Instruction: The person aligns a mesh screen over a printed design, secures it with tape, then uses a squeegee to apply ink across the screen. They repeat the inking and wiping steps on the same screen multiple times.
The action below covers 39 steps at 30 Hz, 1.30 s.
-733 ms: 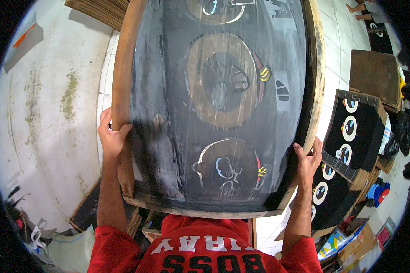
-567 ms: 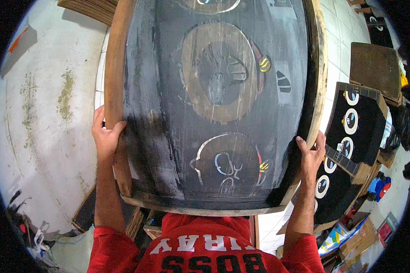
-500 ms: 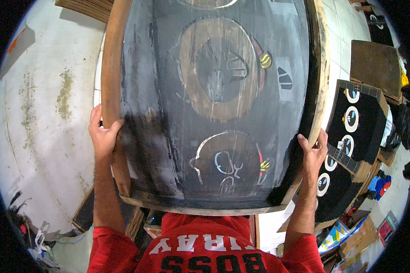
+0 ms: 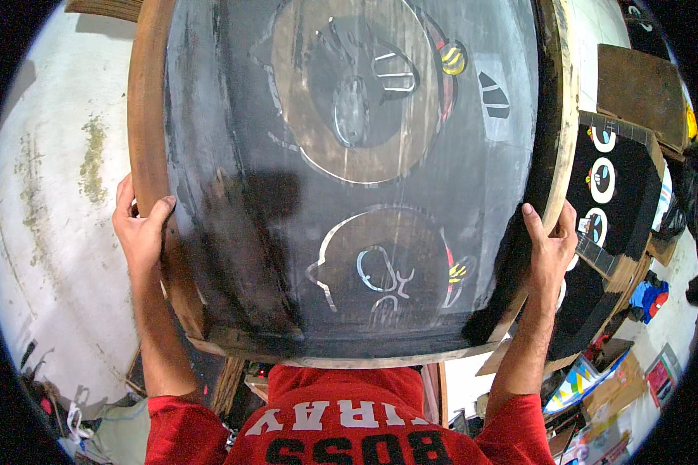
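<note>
I hold a large screen-printing frame (image 4: 149,116) up in front of me, its wooden sides enclosing a dark grey, smeared mesh (image 4: 233,232). Ring-like designs with red and yellow bits show on the mesh. My left hand (image 4: 141,232) grips the left wooden side, thumb over the inner edge and fingers round the outside. On the opposite side, my right hand (image 4: 549,248) is closed round the wood in the same way, thumb on the inner face. The frame's near edge lies close to my red shirt (image 4: 333,422).
Black panels (image 4: 624,182) with white ring prints lie to the right, beside a brown board (image 4: 636,97). Blue and red cloth (image 4: 648,298) sits lower right. A stained white surface (image 4: 62,248) fills the left. Brown sheets (image 4: 229,384) are stacked below the frame's near edge.
The frame looks larger and nearer, its two sides spreading outward in view. Both hands have moved apart with it, still gripping, and the mesh designs have shifted upward in the picture.
</note>
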Tool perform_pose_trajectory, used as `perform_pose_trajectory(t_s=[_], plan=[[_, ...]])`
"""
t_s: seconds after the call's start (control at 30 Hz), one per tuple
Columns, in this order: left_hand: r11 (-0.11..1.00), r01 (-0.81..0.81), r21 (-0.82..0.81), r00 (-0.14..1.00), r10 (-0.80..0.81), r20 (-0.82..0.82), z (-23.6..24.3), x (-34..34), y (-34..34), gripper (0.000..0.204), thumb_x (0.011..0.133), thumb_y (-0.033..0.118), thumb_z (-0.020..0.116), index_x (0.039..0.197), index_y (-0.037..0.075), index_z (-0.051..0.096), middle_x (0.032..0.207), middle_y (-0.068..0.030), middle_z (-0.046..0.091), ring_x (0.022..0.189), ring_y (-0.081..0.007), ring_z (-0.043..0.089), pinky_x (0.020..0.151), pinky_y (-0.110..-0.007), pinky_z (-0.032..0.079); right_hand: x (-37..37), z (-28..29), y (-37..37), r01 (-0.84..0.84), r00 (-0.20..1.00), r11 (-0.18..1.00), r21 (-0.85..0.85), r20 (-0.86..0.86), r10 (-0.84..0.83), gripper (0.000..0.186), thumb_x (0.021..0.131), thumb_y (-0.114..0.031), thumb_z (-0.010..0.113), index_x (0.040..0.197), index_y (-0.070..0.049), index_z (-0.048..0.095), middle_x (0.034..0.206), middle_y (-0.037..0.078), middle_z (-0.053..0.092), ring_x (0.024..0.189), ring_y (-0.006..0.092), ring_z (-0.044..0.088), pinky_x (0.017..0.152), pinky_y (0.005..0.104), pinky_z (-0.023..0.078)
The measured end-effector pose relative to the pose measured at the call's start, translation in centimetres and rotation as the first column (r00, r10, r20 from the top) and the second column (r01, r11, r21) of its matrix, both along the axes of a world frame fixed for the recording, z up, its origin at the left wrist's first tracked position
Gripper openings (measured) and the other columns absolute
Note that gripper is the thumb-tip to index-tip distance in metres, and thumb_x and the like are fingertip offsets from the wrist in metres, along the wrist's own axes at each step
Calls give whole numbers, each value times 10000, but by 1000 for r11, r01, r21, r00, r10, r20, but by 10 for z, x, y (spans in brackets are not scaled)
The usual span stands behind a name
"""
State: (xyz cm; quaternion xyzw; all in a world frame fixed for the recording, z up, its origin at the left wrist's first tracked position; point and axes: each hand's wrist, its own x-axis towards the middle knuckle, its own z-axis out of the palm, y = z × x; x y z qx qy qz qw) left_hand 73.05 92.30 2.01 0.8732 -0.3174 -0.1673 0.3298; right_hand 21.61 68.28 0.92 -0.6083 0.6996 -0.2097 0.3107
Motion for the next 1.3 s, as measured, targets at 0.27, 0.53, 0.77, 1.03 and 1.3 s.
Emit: perform_pose_trajectory(t_s=[0.27, 0.53, 0.77, 1.03, 1.3], plan=[[1000, -19, 0, 999, 19, -27, 0, -2, 2, 535, 758, 16, 728, 1280, -66, 644, 1272, -88, 611, 1136, -191, 610, 987, -327, 483, 0, 1, 2, 8, 998, 1000, 30, 57, -9, 568, 818, -66, 846, 1323, 32, 606, 1300, 74, 567, 1159, 201, 590, 1024, 328, 472], [1000, -18, -17, 998, 17, -57, 0, -3, 2, 572, 747, 13, 728, 1306, -59, 630, 1278, -87, 605, 1139, -193, 611, 984, -322, 488, -4, -1, 2, -11, 995, 999, 38, 98, 7, 585, 811, -32, 836, 1343, 25, 597, 1297, 71, 558, 1153, 201, 585, 1017, 323, 469], [998, -47, -33, 995, 44, -84, -3, -3, 4, 571, 741, 23, 736, 1297, -53, 639, 1293, -87, 605, 1156, -210, 613, 1016, -335, 472, -6, -3, 2, -18, 995, 1000, 18, 98, 16, 598, 814, -20, 831, 1360, 23, 591, 1308, 64, 552, 1165, 195, 575, 1031, 321, 459], [999, -13, -29, 1000, 12, -18, -2, -5, 3, 571, 720, 32, 746, 1277, -58, 652, 1298, -109, 610, 1175, -220, 604, 1036, -359, 462, -7, -3, 1, -28, 997, 999, 14, 75, 27, 600, 811, -28, 832, 1356, 22, 586, 1320, 64, 556, 1162, 192, 577, 1017, 319, 474], [998, 0, -68, 998, -5, -69, 3, -7, 0, 620, 708, 9, 727, 1316, -76, 635, 1365, -149, 598, 1262, -242, 570, 1090, -374, 428, -8, -4, 0, -31, 998, 999, 30, 55, 30, 591, 814, -54, 831, 1349, 17, 590, 1315, 69, 562, 1172, 208, 578, 1031, 330, 465]])
